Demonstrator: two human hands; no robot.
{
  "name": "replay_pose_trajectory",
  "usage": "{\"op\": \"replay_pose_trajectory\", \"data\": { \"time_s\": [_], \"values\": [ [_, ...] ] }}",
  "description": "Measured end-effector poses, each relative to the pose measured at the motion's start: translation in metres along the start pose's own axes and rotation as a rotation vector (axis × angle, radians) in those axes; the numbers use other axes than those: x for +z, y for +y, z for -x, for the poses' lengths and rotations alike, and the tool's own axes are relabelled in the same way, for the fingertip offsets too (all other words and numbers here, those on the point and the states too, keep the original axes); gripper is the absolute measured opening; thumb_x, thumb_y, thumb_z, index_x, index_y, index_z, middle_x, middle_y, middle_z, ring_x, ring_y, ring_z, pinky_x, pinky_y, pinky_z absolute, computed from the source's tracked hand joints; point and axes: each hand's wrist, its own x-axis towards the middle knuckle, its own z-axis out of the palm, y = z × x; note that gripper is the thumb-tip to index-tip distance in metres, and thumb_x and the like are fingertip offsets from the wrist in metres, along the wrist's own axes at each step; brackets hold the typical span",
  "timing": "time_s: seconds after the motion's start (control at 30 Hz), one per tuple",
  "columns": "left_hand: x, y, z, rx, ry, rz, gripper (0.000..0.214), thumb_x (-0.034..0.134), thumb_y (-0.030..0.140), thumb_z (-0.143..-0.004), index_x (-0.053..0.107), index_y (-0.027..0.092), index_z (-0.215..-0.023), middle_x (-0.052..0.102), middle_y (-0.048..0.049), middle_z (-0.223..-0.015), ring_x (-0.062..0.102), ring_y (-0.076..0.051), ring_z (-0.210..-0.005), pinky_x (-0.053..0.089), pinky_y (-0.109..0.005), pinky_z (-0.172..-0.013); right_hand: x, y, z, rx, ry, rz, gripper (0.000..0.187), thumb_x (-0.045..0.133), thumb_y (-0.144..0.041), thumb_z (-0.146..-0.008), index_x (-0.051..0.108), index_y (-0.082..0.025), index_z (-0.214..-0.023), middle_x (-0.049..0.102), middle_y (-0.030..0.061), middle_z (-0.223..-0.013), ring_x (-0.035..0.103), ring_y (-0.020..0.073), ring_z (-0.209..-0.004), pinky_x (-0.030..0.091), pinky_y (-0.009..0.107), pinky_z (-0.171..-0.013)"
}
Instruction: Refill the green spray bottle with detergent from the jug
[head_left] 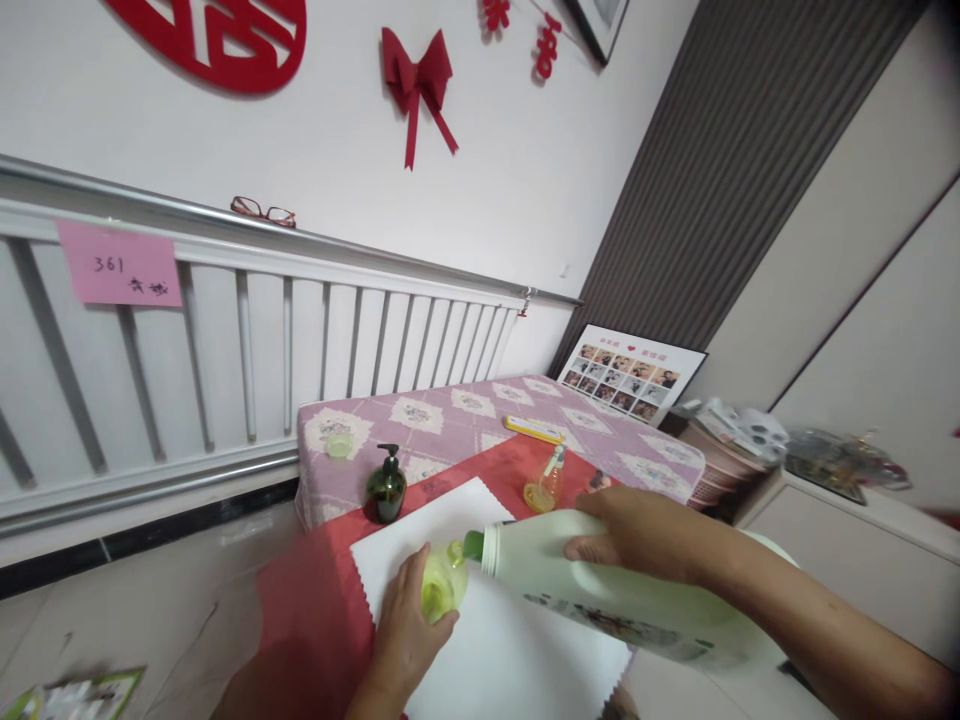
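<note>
My left hand [409, 625] is wrapped round a small translucent yellow-green bottle [442, 580] over the white sheet [510, 650]. My right hand [630, 530] grips a large pale green jug [547, 560], tipped nearly on its side. The jug's green spout [474, 545] is right at the mouth of the small bottle, which has yellow-green liquid in its lower part. Whether liquid is flowing between them I cannot tell. Beyond the sheet stand a dark green pump bottle [386, 490] and a clear bottle with some yellow liquid [546, 485].
A purple patterned cloth [450, 410] and a red cloth [315, 580] cover the table. On it lie a pale green lid-like piece [339, 445] and a yellow-and-white strip [533, 430]. A white radiator [262, 350] runs along the wall; a photo board [634, 370] leans at the far end.
</note>
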Motion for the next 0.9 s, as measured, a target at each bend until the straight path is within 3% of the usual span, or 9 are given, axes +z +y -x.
{"op": "replay_pose_trajectory", "data": {
  "time_s": [0.9],
  "values": [
    [0.003,-0.005,-0.002,-0.003,-0.008,0.003,0.087,0.062,0.03,-0.069,0.031,0.015,-0.149,0.045,-0.0121,-0.151,0.039,-0.025,-0.141,0.031,-0.037,-0.12,-0.007,-0.011,0.005,0.022,-0.024,0.001,0.034,0.057,-0.051,-0.08,0.066,-0.02,-0.09,0.074,0.0161,-0.103,0.067,0.0361,-0.092,0.045,0.04,-0.071]
  ]
}}
